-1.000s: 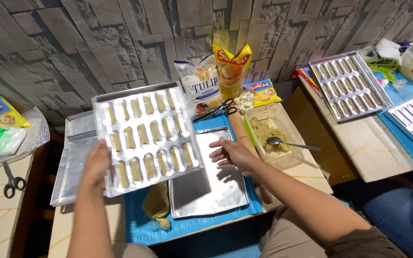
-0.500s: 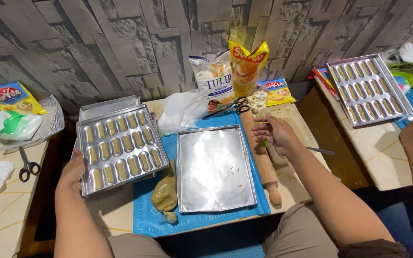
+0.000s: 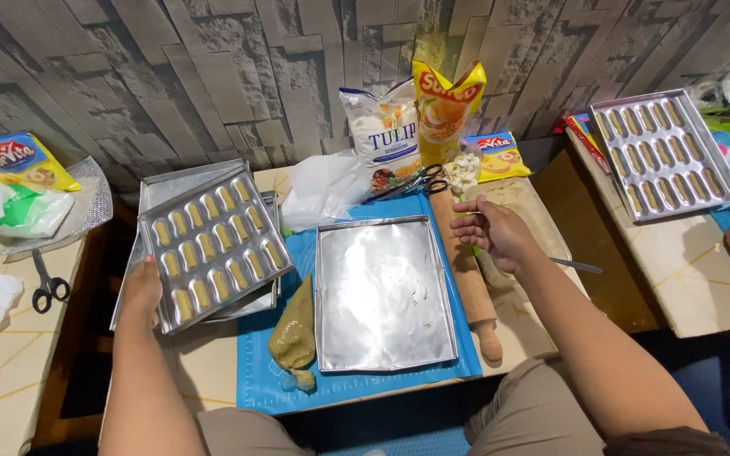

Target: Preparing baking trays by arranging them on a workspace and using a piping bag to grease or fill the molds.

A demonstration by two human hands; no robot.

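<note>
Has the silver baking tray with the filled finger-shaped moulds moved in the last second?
Yes. The moulded tray, held by the left hand, went left off the flat empty pan onto the stacked trays.

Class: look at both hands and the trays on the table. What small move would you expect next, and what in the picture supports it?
Probably the left hand lets go of the filled metal mould tray, since it already rests on the stacked trays. The right hand hovers above the wooden rolling pin.

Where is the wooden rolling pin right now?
In the head view, the rolling pin lies just right of the empty flat metal tray, along the blue mat's right edge, with the right hand hovering over its upper part.
</note>
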